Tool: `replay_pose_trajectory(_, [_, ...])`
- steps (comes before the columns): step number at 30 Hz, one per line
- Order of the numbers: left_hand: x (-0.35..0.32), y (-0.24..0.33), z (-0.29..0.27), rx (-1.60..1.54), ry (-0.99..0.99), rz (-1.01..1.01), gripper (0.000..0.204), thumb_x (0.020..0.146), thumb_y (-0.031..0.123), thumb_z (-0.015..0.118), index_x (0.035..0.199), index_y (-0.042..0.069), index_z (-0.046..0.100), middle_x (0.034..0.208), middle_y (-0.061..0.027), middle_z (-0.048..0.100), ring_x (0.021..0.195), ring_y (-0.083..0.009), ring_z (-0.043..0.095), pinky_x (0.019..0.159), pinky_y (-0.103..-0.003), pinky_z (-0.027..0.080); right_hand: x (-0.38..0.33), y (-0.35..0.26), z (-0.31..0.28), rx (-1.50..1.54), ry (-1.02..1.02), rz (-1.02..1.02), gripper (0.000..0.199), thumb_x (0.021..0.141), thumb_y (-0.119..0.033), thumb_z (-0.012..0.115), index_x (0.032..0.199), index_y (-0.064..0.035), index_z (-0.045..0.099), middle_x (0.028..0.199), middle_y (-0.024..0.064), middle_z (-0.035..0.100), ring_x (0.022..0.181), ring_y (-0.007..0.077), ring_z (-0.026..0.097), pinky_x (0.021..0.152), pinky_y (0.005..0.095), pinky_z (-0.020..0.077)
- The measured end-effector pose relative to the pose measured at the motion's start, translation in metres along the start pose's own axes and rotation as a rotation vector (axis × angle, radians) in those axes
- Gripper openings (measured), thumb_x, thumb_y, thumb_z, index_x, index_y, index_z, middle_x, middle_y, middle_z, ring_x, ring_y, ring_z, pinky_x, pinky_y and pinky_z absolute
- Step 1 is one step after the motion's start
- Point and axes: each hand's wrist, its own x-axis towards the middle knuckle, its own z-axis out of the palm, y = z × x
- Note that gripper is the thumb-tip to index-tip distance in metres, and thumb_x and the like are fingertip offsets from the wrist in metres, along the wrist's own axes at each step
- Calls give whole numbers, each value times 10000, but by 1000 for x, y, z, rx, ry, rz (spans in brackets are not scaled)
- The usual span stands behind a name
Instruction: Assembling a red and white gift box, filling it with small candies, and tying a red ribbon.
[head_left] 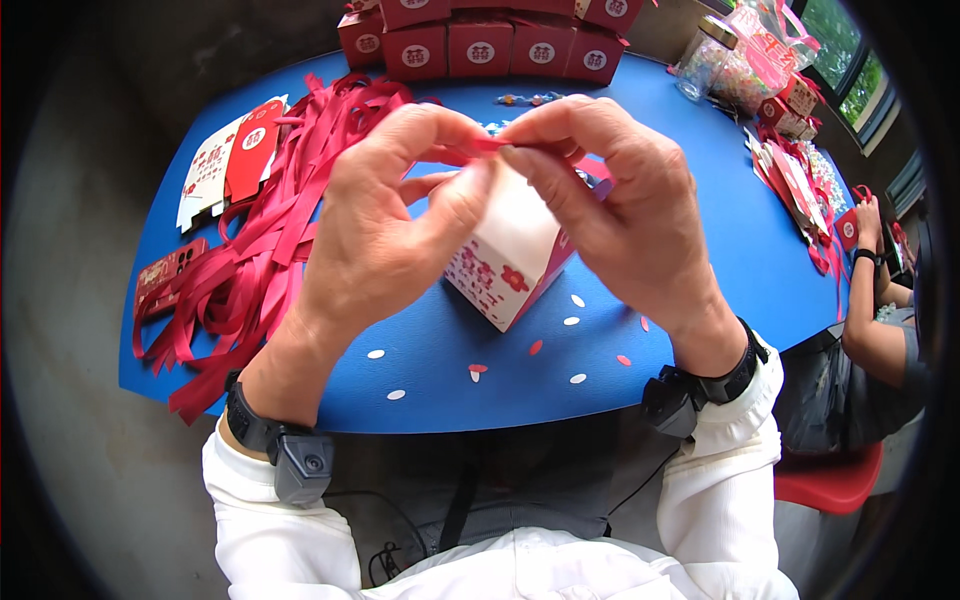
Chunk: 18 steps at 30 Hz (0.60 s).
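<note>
A small white gift box (498,255) with red printed flowers stands on the blue table, below and between my hands. Above its top, a red ribbon (488,145) is pinched at the fingertips of both hands. My left hand (395,205) grips it from the left, thumb against forefinger. From the other side my right hand (625,200) pinches the ribbon in the same way, so the fingertips almost meet. My fingers hide most of the ribbon and part of the box's upper side.
Long loose red ribbons (255,240) lie heaped at the left, with flat box blanks (225,165) and a red phone-like item (170,278) beside them. Finished red boxes (480,50) are stacked at the back. Small oval paper pieces (536,347) dot the table. A jar (706,58) stands far right; another person's hand (868,222) holds a red box.
</note>
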Motion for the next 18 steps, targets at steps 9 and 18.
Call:
replay_pose_trajectory(9, [-1,6,2,235,118,-36,192,920,73,658,1080,-32,658,894,-68,700,806,-122,681,705,-274,573,3,9,5,23,15,-127,84,879,-93,723,945,-45,704,829,74,687,768,228,629,721,321,498])
replay_pose_trajectory(18, [-1,0,1,58,85,-109,189,941,103,625,979,-71,689,835,-105,728,785,-122,690,700,-268,544,-5,12,2,86,-48,161,97,915,-79,693,949,11,694,799,40,677,700,73,637,641,234,527])
